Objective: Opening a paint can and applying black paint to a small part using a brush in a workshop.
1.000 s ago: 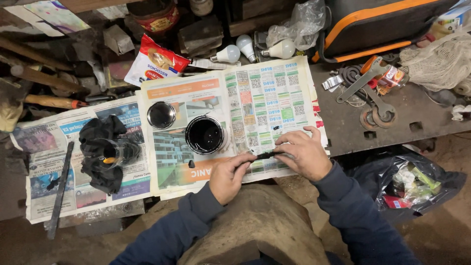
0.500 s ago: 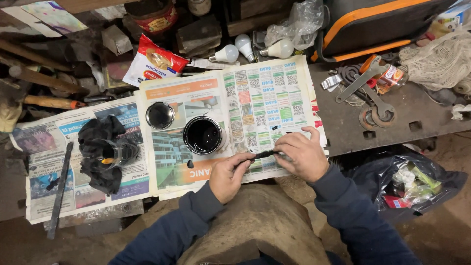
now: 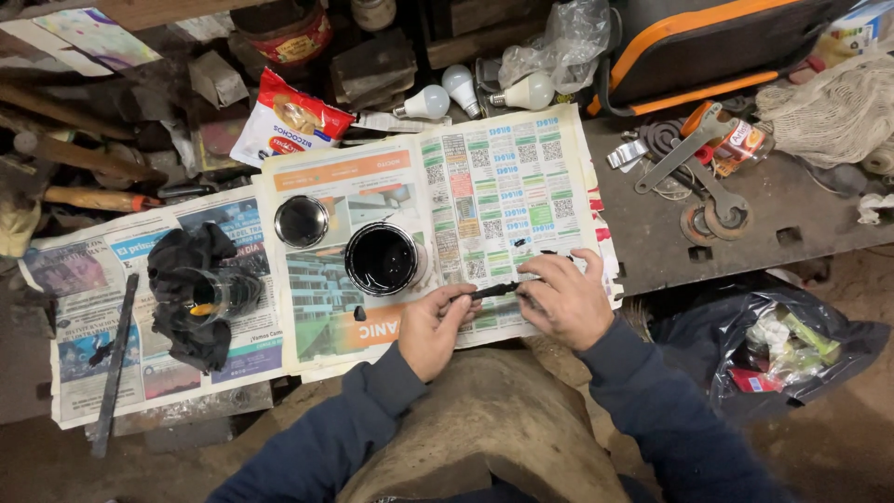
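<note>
1. Two bare hands meet over the near edge of the newspaper (image 3: 484, 186) spread on the workbench (image 3: 745, 233): the left hand (image 3: 433, 326) and the right hand (image 3: 563, 298), both in dark blue sleeves.
2. Between them lies a thin black rod-like piece (image 3: 494, 291) (too small to tell what it is exactly), held level just above the paper's near edge.
3. Left-hand fingers are closed round the piece's left end; right-hand fingers are closed on its right end, so both grips are clamped on the same piece.
4. Just beyond the left hand, toward the middle of the newspaper, stands an open round tin of black liquid (image 3: 382, 259), its lid (image 3: 302, 221) lying beside it nearer the paper's left edge.
5. On a second sheet at the bench's left end sits a black rag (image 3: 186, 307) bunched round a clear jar (image 3: 219, 291), with a long dark metal file (image 3: 116, 359) lying near the left edge.
6. Along the far edge of the bench are three white light bulbs (image 3: 461, 88), a red and white snack bag (image 3: 284, 121) and crumpled clear plastic (image 3: 559, 42).
7. Toward the right end lie wrenches (image 3: 684, 158) on bare metal, with an orange-and-black case (image 3: 708, 47) behind them.
8. Below the bench's right end, a black rubbish bag (image 3: 773, 340) sits open on the floor.
</note>
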